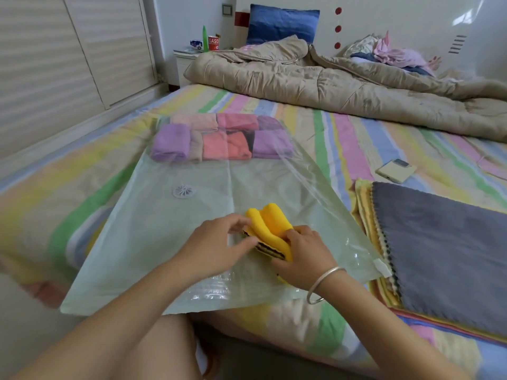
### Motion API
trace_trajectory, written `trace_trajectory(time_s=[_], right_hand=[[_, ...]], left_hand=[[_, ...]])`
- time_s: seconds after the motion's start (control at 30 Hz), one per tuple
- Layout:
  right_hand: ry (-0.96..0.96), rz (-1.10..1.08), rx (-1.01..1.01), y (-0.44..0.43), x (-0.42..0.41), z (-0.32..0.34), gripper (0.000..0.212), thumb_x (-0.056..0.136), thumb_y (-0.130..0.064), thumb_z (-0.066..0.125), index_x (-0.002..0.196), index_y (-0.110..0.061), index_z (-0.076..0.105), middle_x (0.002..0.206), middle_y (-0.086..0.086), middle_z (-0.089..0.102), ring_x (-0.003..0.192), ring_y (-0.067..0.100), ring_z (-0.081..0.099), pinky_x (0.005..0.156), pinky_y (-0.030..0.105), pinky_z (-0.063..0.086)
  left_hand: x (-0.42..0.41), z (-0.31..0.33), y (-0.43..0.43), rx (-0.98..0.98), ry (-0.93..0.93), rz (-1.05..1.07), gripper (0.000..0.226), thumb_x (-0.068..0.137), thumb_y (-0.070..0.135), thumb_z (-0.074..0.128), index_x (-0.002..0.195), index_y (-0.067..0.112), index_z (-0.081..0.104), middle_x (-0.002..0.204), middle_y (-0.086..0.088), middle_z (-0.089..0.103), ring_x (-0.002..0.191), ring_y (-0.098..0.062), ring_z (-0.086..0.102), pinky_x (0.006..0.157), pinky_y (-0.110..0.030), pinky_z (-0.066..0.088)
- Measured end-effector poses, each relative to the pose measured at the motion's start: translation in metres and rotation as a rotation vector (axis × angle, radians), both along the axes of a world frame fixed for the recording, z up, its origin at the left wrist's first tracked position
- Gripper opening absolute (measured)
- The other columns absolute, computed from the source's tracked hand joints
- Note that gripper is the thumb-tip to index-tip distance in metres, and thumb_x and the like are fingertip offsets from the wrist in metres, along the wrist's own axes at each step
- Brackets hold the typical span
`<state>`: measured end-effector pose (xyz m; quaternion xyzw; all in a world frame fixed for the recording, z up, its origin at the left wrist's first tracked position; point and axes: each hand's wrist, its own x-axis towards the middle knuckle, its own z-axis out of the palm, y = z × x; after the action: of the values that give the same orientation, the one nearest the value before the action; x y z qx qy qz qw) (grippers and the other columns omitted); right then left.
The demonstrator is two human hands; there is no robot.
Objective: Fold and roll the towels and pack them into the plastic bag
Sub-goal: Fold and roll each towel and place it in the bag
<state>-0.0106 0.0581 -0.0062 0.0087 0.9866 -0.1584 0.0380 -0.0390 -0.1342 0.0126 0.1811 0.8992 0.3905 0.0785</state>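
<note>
"While the left hand (pixel 219 242) pinches the left edge of the yellow towel (pixel 271 220) and the right hand (pixel 301 256) curls over its right flank, what does this step require?" asks the student.

"Both hands grasp the towel, which lies on the plastic bag (pixel 164 229), at six o'clock on its surface near the sealing strip," the instructor replies. "The roll appears only partly formed. The layers should be squared at both ends, the tension held even from left to right, and the turns drawn snug. The film beneath may slide, so downward pressure should be light."

"And the setting?"

"At nine o'clock from the towel stand slatted doors (pixel 68 50). A striped bedsheet (pixel 343 133) underlies everything. A valve disc (pixel 183 191) sits at eleven. The packed rolls (pixel 222 141) fill the bag's far end at twelve, and beyond them lie a beige quilt (pixel 329 78) and a blue pillow (pixel 282 23). A phone (pixel 395 171) rests at two. A stack of flat towels (pixel 444 242), grey uppermost, waits at three, just beside the bag."
</note>
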Motion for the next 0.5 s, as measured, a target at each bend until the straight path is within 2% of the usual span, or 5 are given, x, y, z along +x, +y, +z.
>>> trace_trajectory(time_s=[0.1, 0.2, 0.27, 0.4, 0.5], right_hand=[[0.054, -0.057, -0.143, 0.012, 0.002, 0.003, 0.059, 0.059, -0.059, 0.040, 0.089, -0.015, 0.065, 0.097, 0.011, 0.061, 0.093, 0.030, 0.056, 0.074, 0.032, 0.041], [0.080, -0.113, -0.324, 0.019, 0.007, 0.014, 0.025, 0.074, -0.037, 0.060, 0.080, -0.013, 0.067, 0.081, 0.011, 0.065, 0.076, 0.026, 0.061, 0.066, 0.034, 0.047], [0.085, -0.101, -0.428, 0.021, 0.011, 0.021, 0.024, 0.066, -0.037, 0.056, 0.075, -0.018, 0.068, 0.073, 0.008, 0.065, 0.068, 0.022, 0.060, 0.061, 0.031, 0.048], [0.293, 0.009, -0.642, 0.017, 0.024, 0.038, 0.023, 0.061, -0.033, 0.055, 0.078, -0.028, 0.069, 0.088, -0.006, 0.067, 0.069, 0.008, 0.061, 0.057, 0.024, 0.045], [0.527, 0.319, -0.667, 0.013, 0.039, 0.054, 0.034, 0.067, -0.025, 0.054, 0.093, -0.013, 0.073, 0.115, 0.001, 0.062, 0.082, 0.011, 0.066, 0.063, 0.024, 0.050]], left_hand=[[0.011, -0.007, -0.021, -0.411, 0.558, -0.374, 0.063, 0.065, 0.075, 0.057, 0.112, 0.033, 0.063, 0.117, 0.015, 0.063, 0.107, -0.007, 0.057, 0.096, -0.028, 0.039], [0.015, -0.007, -0.036, -0.579, 0.659, -0.579, 0.060, 0.061, 0.067, 0.063, 0.107, 0.030, 0.059, 0.116, 0.012, 0.057, 0.105, -0.011, 0.052, 0.098, -0.031, 0.036], [0.014, -0.007, -0.045, -0.633, 0.680, -0.589, 0.051, 0.060, 0.054, 0.066, 0.103, 0.029, 0.057, 0.112, 0.010, 0.057, 0.100, -0.014, 0.053, 0.094, -0.031, 0.039], [0.018, -0.006, -0.055, -0.519, 0.746, -0.507, 0.016, 0.072, 0.036, 0.059, 0.087, 0.031, 0.064, 0.089, 0.013, 0.062, 0.080, -0.013, 0.060, 0.069, -0.030, 0.048], [0.020, 0.005, -0.057, -0.241, 0.706, -0.227, 0.019, 0.078, 0.040, 0.055, 0.076, 0.033, 0.073, 0.077, 0.015, 0.064, 0.067, -0.006, 0.062, 0.053, -0.025, 0.048]])
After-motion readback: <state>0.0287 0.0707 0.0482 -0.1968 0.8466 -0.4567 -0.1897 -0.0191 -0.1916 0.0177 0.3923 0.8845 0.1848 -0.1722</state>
